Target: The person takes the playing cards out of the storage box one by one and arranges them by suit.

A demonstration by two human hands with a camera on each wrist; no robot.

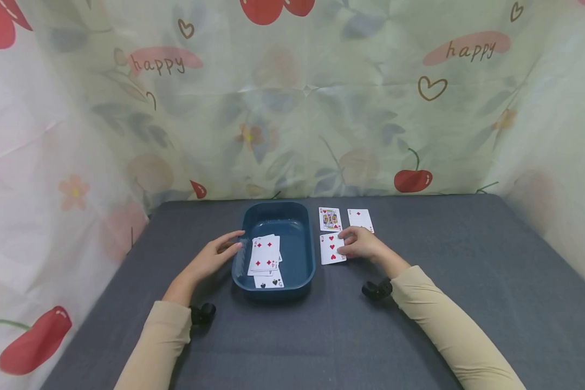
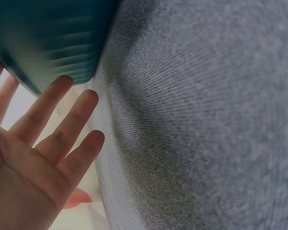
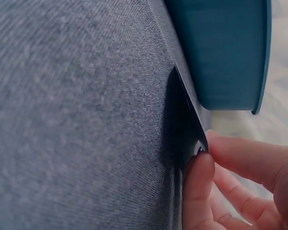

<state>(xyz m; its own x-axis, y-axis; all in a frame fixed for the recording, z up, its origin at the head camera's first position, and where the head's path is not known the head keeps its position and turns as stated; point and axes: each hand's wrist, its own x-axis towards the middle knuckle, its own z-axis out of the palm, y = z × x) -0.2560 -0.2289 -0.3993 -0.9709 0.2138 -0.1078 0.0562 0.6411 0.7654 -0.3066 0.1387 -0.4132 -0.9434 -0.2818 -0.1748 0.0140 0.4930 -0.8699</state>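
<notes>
My right hand (image 1: 363, 245) pinches the right edge of a hearts playing card (image 1: 327, 250) between thumb and fingers. In the right wrist view the card is seen nearly edge-on, with its near edge raised off the cloth. A king of hearts (image 1: 330, 219) lies just beyond it, and a diamonds card (image 1: 359, 218) is partly covered by the hand. My left hand (image 1: 212, 259), fingers extended, is at the left rim of a dark blue tray (image 1: 308, 244). Inside the tray, a four of diamonds (image 1: 264, 253) tops several overlapping cards, including a spades card (image 1: 274, 280).
A dark grey cloth (image 1: 292, 341) covers the table. Patterned curtains (image 1: 297, 108) enclose the back and sides. Black wrist cameras are strapped to the left wrist (image 1: 203, 313) and right wrist (image 1: 377, 290).
</notes>
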